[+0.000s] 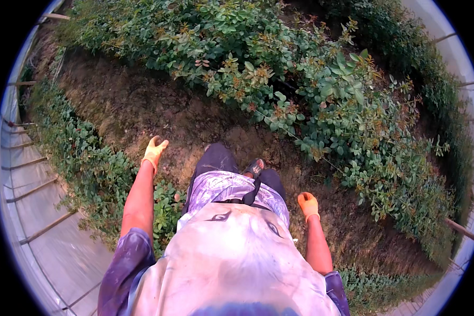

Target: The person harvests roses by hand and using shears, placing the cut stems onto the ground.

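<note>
My left hand [155,151], in an orange-yellow work glove, hangs over the dirt path [142,100] near the leafy plants on my left. Its thumb and fingers are apart and hold nothing. On my other side, my right hand [308,204] wears a similar glove and hangs beside my hip above the soil. Those fingers curl inward, and the inside of the grip is hidden. Ahead and to the right runs a dense row of rose-like bushes [296,79] with green leaves and reddish-brown young shoots. Neither hand touches the foliage.
A thin line [278,125] runs along the near side of the bush row. Lower plants [91,162] border the path on the left. Plastic sheeting [59,252] on a ribbed frame encloses both sides. My sandalled foot [255,167] stands on the uneven soil.
</note>
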### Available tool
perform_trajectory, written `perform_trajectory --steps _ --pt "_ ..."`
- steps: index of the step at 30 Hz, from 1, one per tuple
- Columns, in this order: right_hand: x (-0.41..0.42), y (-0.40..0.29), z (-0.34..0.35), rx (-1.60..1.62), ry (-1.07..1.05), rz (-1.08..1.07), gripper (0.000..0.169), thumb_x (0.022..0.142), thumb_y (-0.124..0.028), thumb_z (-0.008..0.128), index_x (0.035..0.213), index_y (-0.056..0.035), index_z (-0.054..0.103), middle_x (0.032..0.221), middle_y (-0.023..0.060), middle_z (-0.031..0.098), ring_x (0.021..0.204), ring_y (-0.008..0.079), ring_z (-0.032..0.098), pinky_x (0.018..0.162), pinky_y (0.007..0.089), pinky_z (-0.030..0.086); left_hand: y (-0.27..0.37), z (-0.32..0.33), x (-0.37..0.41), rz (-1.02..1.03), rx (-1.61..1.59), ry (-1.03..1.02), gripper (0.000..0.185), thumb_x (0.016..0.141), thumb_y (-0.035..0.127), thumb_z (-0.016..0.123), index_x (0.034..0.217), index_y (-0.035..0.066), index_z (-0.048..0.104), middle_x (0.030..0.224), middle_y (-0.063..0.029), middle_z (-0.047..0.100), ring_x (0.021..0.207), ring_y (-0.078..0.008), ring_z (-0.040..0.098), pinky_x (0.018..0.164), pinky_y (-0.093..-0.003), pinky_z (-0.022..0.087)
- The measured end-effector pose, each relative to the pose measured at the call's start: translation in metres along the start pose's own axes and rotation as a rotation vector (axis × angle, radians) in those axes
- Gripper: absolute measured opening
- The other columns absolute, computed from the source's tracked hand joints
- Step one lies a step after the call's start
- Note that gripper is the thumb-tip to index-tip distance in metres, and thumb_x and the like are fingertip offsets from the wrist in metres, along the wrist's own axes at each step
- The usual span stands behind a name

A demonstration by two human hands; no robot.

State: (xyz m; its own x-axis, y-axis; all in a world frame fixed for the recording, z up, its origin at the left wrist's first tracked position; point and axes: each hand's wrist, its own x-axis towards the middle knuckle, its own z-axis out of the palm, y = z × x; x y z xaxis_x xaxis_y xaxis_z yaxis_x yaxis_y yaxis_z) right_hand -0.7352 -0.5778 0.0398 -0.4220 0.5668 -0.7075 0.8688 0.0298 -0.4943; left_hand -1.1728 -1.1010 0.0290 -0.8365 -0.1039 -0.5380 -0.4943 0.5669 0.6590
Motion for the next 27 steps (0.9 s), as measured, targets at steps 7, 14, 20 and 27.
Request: perform_trajectory --steps 7,14,20,27 --pt "0.021 0.04 0.049 -0.096 -0.041 0.038 0.035 0.087 -0.03 0.068 0.107 -0.0003 0.072 0.095 0.0098 0.075 0.085 0.0191 0.069 0.079 0.0334 0.053 -0.044 -0.048 -0.019 -0.134 -0.24 0.006 0.055 0.094 0.025 0.07 0.141 0.003 0.052 0.135 -0.0121 0.06 0.124 -0.0239 0.056 0.104 -0.0362 0.044" --pt "0.058 -0.117 0.111 0.002 -0.057 -0.12 0.038 0.089 -0.031 0.068 0.113 -0.0011 0.07 0.101 0.0108 0.074 0.091 0.0198 0.069 0.084 0.0333 0.053 -0.071 -0.068 -0.006 -0.161 -0.208 -0.095 0.047 0.096 0.023 0.065 0.139 0.006 0.055 0.132 -0.0075 0.063 0.119 -0.0196 0.059 0.099 -0.033 0.046" --pt "0.111 -0.284 0.171 0.202 0.032 -0.352 0.041 0.091 -0.033 0.066 0.117 -0.0019 0.069 0.108 0.0131 0.073 0.1 0.0216 0.068 0.091 0.0335 0.05 0.014 -0.026 0.026 0.085 -0.188 -0.325 0.047 0.097 0.021 0.063 0.14 0.005 0.054 0.136 -0.0084 0.06 0.126 -0.0198 0.056 0.107 -0.0335 0.042" --pt "0.239 -0.362 0.213 0.091 0.223 -0.378 0.04 0.088 -0.038 0.064 0.112 -0.0072 0.071 0.112 0.0153 0.072 0.107 0.0341 0.066 0.092 0.0426 0.05 0.076 0.003 0.007 0.06 -0.132 -0.593 0.045 0.099 0.014 0.06 0.141 0.002 0.051 0.139 -0.0104 0.057 0.13 -0.0192 0.052 0.11 -0.032 0.039"
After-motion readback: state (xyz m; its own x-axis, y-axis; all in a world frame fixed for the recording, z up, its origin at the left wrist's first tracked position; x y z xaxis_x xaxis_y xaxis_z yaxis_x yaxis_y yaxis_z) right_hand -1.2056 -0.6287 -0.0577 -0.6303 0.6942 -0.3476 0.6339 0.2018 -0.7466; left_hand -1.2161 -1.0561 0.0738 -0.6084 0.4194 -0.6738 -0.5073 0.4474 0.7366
